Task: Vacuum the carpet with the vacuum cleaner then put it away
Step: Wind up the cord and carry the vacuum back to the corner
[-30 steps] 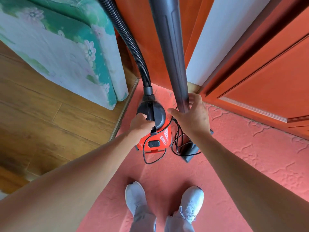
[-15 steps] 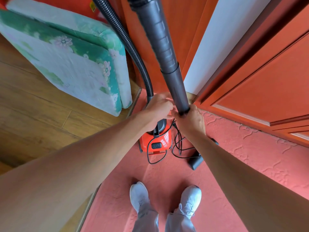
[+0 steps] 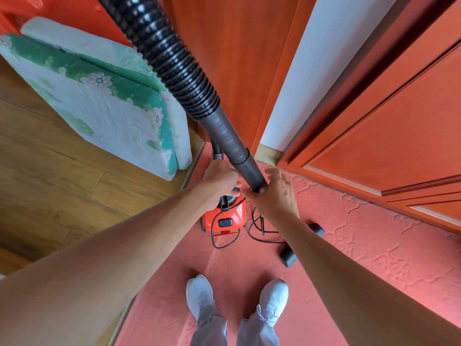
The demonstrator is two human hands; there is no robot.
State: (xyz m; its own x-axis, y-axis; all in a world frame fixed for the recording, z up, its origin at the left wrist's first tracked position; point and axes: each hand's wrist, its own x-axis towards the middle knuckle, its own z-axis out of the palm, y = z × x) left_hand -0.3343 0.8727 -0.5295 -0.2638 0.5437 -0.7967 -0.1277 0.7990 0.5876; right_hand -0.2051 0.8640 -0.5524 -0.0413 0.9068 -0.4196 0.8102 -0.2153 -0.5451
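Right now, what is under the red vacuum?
The red vacuum stands on the pink carpet, with its black cord looped on the carpet beside it. The left hand covers its top, and the spot beneath its base is hidden.

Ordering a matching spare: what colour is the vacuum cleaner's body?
Bright red with a black top, seen in the head view: vacuum cleaner.

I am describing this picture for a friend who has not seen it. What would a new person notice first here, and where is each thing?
First, the thick black ribbed hose and its grey tube run from the top down to the middle, where the left hand and right hand meet at the tube. Just below the hands, the red vacuum cleaner stands on the pink carpet. A green floral mattress leans at upper left.
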